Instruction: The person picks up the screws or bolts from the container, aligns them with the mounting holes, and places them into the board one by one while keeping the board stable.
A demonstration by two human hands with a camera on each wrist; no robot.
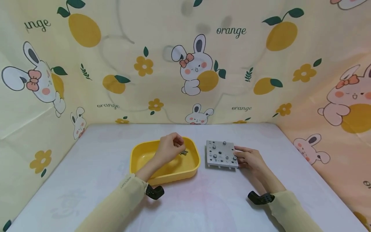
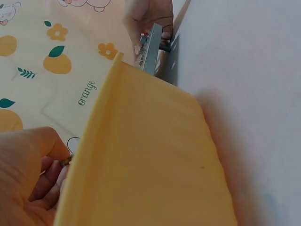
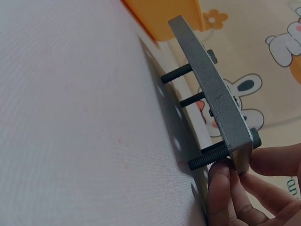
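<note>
Over the right half of a yellow plastic tray (image 1: 174, 176), my left hand (image 1: 170, 148) pinches a small metal screw (image 2: 67, 161) between thumb and finger; most of the screw is hidden. A few loose screws (image 1: 183, 152) lie on the tray floor beneath that hand. To the tray's right, my right hand (image 1: 252, 159) grips the right edge of a grey metal plate (image 1: 229, 148), thumb on one face and fingers on the other. Bolts with round heads (image 1: 215, 156) sit in some of the plate's holes. Their threaded shanks (image 3: 209, 157) stick out underneath, and the plate is slightly above the table.
A white-covered table (image 1: 197, 206) lies under everything. Printed cloth walls (image 1: 162, 83) with rabbits and oranges enclose it at the back and both sides. Each wrist carries a black camera mount (image 1: 155, 192).
</note>
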